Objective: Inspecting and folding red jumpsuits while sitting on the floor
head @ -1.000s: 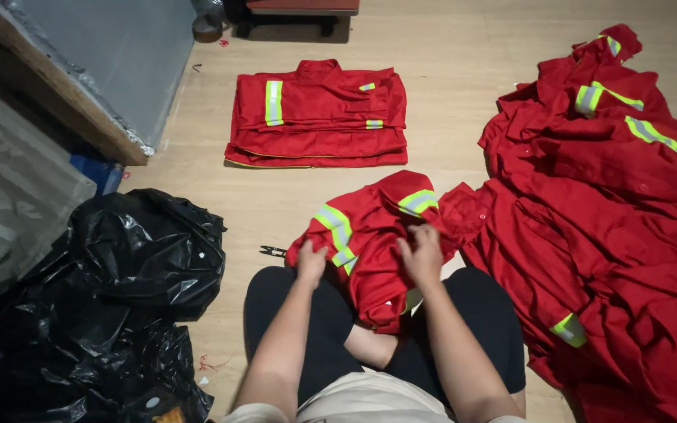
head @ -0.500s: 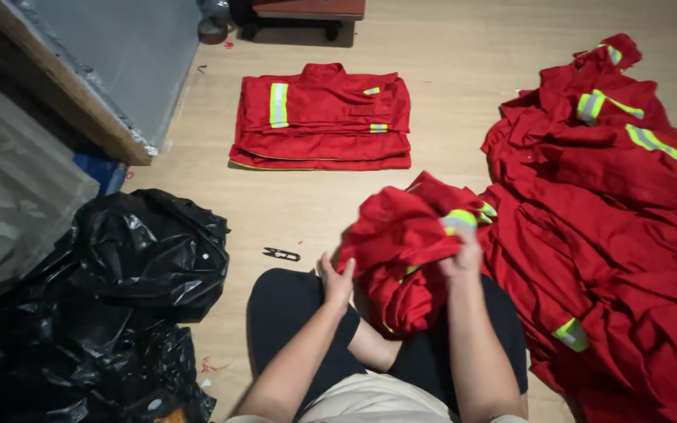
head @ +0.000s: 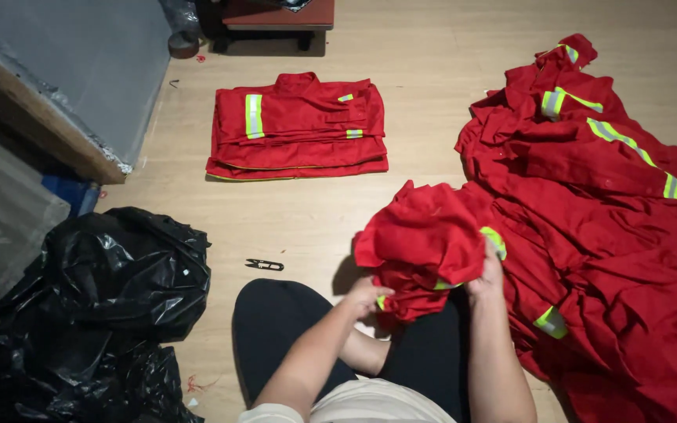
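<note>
I sit on the floor with a bunched red work garment [head: 425,235] with yellow reflective stripes held up over my lap. My left hand [head: 366,296] grips its lower left edge. My right hand [head: 486,276] pinches the cloth near a reflective stripe on its right side. Small black thread snips [head: 265,265] lie on the floor just left of my knee.
A neat stack of folded red garments [head: 299,129] lies ahead on the wooden floor. A large loose heap of red garments [head: 613,219] spreads to my right. Black plastic bags [head: 95,305] sit at my left, beside a grey board [head: 80,70].
I have lifted the garment off my lap and turned it rightward. Both hands shifted right with it, and the black snips on the floor came into view.
</note>
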